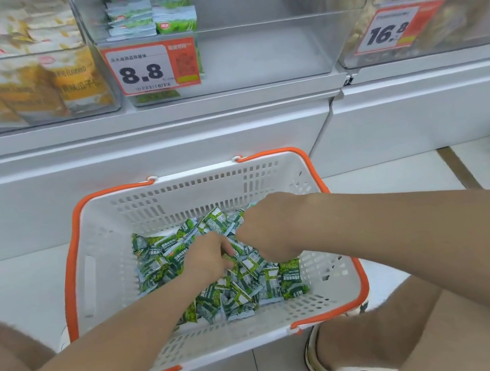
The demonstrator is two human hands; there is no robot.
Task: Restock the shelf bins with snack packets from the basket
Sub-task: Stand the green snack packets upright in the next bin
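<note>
Head view: our left hand [207, 260] and right hand [270, 231] curl round green foil snack packets [251, 290] in the white orange-rimmed basket [94, 236], presumably to fill the clear shelf bin [266, 51] at twelve o'clock.

Basket [104, 235] – white perforated plastic, matt; packets [154, 265] – glossy foil; bins [267, 54] – clear smooth plastic
</note>
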